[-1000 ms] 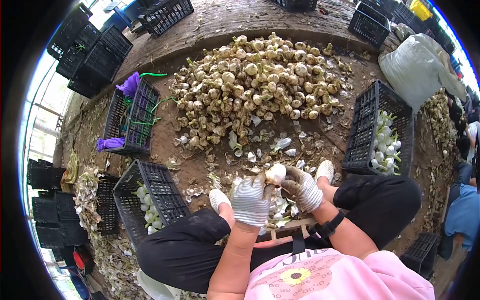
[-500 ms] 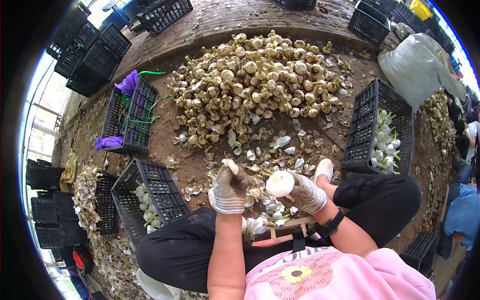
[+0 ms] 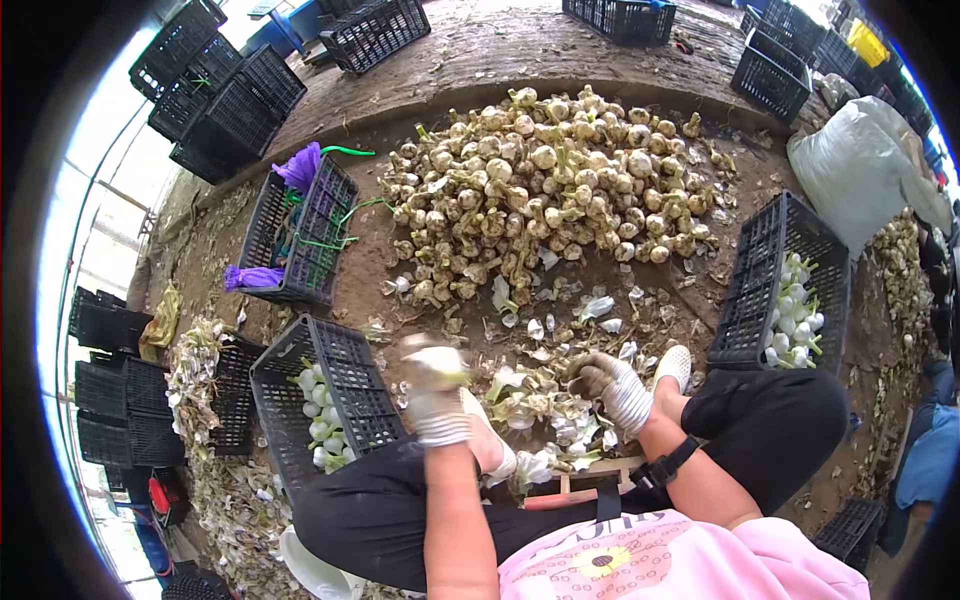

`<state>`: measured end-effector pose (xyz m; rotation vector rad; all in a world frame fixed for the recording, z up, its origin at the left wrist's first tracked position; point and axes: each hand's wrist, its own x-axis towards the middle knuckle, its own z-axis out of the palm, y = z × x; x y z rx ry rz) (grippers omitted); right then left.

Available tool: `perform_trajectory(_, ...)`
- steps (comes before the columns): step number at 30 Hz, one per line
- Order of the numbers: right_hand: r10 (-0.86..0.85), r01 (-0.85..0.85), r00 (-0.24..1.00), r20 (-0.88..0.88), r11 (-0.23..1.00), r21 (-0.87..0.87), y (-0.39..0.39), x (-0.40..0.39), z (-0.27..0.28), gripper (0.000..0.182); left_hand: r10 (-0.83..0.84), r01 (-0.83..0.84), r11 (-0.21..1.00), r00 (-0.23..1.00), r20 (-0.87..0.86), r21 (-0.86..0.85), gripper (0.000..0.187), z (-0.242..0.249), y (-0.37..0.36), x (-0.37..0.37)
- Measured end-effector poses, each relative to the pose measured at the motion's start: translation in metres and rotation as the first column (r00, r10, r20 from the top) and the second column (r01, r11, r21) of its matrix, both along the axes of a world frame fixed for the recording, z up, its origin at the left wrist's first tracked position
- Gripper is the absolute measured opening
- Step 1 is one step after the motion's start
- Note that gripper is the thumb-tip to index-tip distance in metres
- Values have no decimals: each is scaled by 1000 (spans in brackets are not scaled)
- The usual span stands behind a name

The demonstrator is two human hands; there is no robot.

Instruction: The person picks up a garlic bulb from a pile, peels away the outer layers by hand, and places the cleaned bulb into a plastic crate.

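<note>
My left hand, in a striped, soiled glove, is smeared by motion over the left shin. A pale, blurred garlic bulb shows at its fingers, which seem closed round it. My right hand, gloved too, hovers above loose peelings beside the right shoe. Its fingers are curled in; whatever they hold, if anything, is hidden. Beyond both hands lies a big heap of unpeeled garlic bulbs. Nearest my left hand is a black crate containing clean white bulbs.
Another black crate of cleaned bulbs stands at the right, with a pale sack behind it. A crate with purple netting is at the left. Stacked crates stand far left. A person in blue is at the right edge.
The white bulb has left my right hand; a blurred bulb now shows in my left hand, which has moved left. My right hand has shifted slightly right and curled. The view has shifted a little.
</note>
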<state>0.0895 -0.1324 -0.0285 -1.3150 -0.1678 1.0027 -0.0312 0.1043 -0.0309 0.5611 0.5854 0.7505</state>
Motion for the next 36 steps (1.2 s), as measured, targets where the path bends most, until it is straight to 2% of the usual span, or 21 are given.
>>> perform_trajectory(2, -50, 49, 999, -10, 999, -22, 2, 4, -8, 14, 457, -470, 879, 879, 138, 79, 48, 63, 15, -9)
perform_trajectory(4, -37, 37, 999, -9, 999, -15, 6, 5, -14, 14, 717, -702, 687, 697, 18, -188, 48, 74, 31, -16)
perform_trajectory(5, -14, 14, 1000, -23, 1000, 8, 10, 1, -14, 14, 679, -678, 732, 734, -9, -69, 46, 77, 22, -7)
perform_trajectory(8, 40, -38, 997, -69, 999, 32, 14, -6, -23, 13, 316, -327, 944, 862, -396, 42, 25, 29, 32, 22)
perform_trajectory(12, -24, 22, 986, -166, 1000, -13, 11, 1, -35, 15, 158, -40, 978, 778, -609, 203, 24, -28, 40, 109)
perform_trajectory(14, -80, 76, 980, -180, 997, -27, 8, 11, -32, 18, 312, 154, 811, 703, -640, 565, 30, -125, 88, 144)
perform_trajectory(15, -64, 49, 989, -134, 993, -109, 4, 16, -37, 18, 310, 286, 752, 643, -701, 594, 34, -129, 100, 162)
perform_trajectory(16, -43, 25, 995, -90, 981, -190, 1, 21, -43, 19, 287, 330, 699, 682, -672, 634, 43, -118, 103, 182)
perform_trajectory(17, -75, 47, 987, -139, 979, -196, -1, 24, -45, 19, 377, 474, 568, 577, -725, 673, 45, -115, 112, 199)
perform_trajectory(19, -127, 85, 965, -228, 979, -186, -5, 26, -63, 20, 508, 698, 329, 437, -742, 636, 51, -111, 125, 233)
perform_trajectory(22, -145, 73, 942, -304, 969, -236, -6, 33, -68, 21, 518, 839, 91, 420, -745, 536, 44, -108, 128, 272)
perform_trajectory(23, -151, 74, 940, -306, 966, -249, -5, 36, -69, 21, 518, 917, 54, 313, -796, 395, 43, -112, 132, 282)
perform_trajectory(24, -156, 75, 939, -306, 962, -262, -4, 37, -70, 21, 540, 927, -14, 323, -777, 375, 37, -127, 142, 288)
perform_trajectory(26, -155, 66, 950, -270, 947, -313, -4, 41, -67, 20, 447, 859, 3, 457, -769, 512, 28, -144, 163, 295)
perform_trajectory(27, -147, 57, 956, -252, 941, -333, -4, 43, -65, 20, 407, 801, 101, 507, -760, 589, 22, -145, 169, 293)
perform_trajectory(28, -122, 42, 969, -217, 939, -341, -4, 43, -64, 20, 464, 787, 108, 501, -731, 608, 22, -125, 169, 288)
perform_trajectory(30, -66, 13, 988, -142, 938, -347, -2, 42, -64, 19, 219, 689, 432, 546, -809, 582, 23, -106, 168, 271)
perform_trajectory(31, -37, 20, 998, -49, 945, -325, -2, 40, -62, 17, 153, 701, 458, 544, -825, 547, 22, -93, 159, 257)
perform_trajectory(32, -91, 52, 990, -108, 948, -315, 4, 41, -49, 19, -19, 663, 527, 635, -773, 532, 17, -80, 142, 237)
perform_trajectory(34, -61, 103, 986, 157, 955, -277, 8, 38, -40, 24, -212, 690, 570, 648, -732, 446, 13, -46, 95, 204)
perform_trajectory(36, 80, 108, 894, 441, 917, -385, 13, 40, -16, 37, -253, 792, 440, 562, -788, 423, 14, -26, 40, 171)
